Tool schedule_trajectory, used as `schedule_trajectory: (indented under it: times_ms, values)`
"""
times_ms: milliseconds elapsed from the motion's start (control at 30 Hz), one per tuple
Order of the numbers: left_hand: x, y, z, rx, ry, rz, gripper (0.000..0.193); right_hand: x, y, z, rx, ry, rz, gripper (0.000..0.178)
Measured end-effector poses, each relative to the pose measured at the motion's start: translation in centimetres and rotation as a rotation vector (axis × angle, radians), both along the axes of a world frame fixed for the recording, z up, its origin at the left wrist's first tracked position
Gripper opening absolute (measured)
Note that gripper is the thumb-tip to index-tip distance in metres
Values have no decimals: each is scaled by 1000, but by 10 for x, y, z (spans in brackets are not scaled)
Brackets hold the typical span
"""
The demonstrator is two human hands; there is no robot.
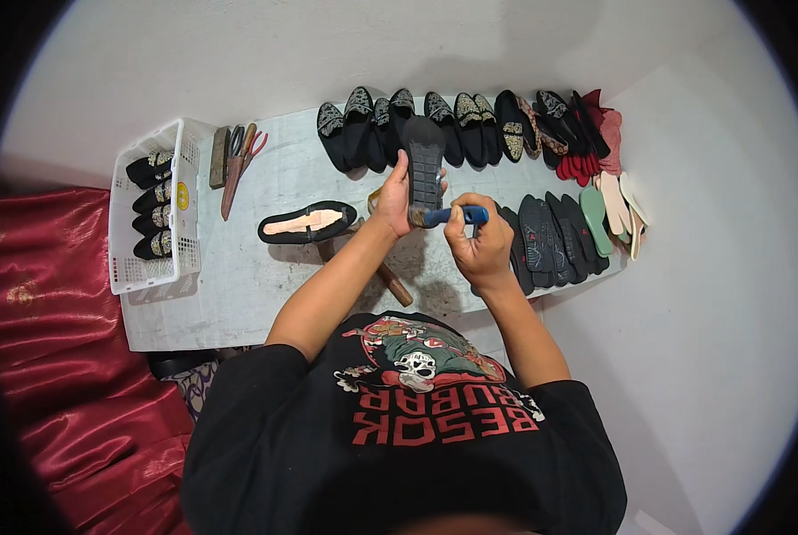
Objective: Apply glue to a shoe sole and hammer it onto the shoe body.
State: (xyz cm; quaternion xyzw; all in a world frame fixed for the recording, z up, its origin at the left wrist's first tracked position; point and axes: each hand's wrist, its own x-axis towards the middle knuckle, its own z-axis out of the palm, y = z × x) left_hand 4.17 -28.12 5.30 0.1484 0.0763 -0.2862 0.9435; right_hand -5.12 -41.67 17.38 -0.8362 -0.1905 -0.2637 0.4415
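Four shoes in the basket: we count four black slip-on shoes with patterned toes standing in the white plastic lattice basket (149, 267) at the far left of the pale worktable (229, 294).
Tools: brown-handled scissors and a red-handled cutter (238, 165) lie just right of the basket, at the far edge.
Lone shoe: one black upper with a bare tan insole (308, 223) rests on the table left of our hands.
Left hand: our left hand (397, 201) has its fingers clamped around the heel end of a black ribbed rubber sole (424, 165), held upright above the table's middle.
Right hand: our right hand (477, 245) has its fingers closed on a small blue-handled brush (457, 215), whose tip touches the sole's lower end.
Doing it well: we judge short, even strokes best, with the sole held steady and the coat carried out to the edge.
Far row: roughly ten black embellished shoes (417, 116) line the far edge; the red ones at its right end overlap too much to count.
Spare soles: about five dark soles (550, 236) fan out on the right, with green and cream ones (617, 209) beyond.
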Motion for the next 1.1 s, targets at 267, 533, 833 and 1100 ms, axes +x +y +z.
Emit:
schedule_trajectory:
  times_ms: [267, 533, 833, 1100]
  values:
    - [-3, 1, 5, 7, 2, 29, 60, 5, 1, 1, -34, 5, 30, 14]
    - [-13, -5, 18, -135, -104, -13, 54, 41, 1, 0, 113, 27, -97, 13]
    - [-11, 11, 13, 4, -25, -24, 58, 6, -5, 13, -25, 110, 5, 15]
    - [-23, -6, 24, 282, -141, -34, 68, 35, -28, 20, -44, 9, -176, 11]
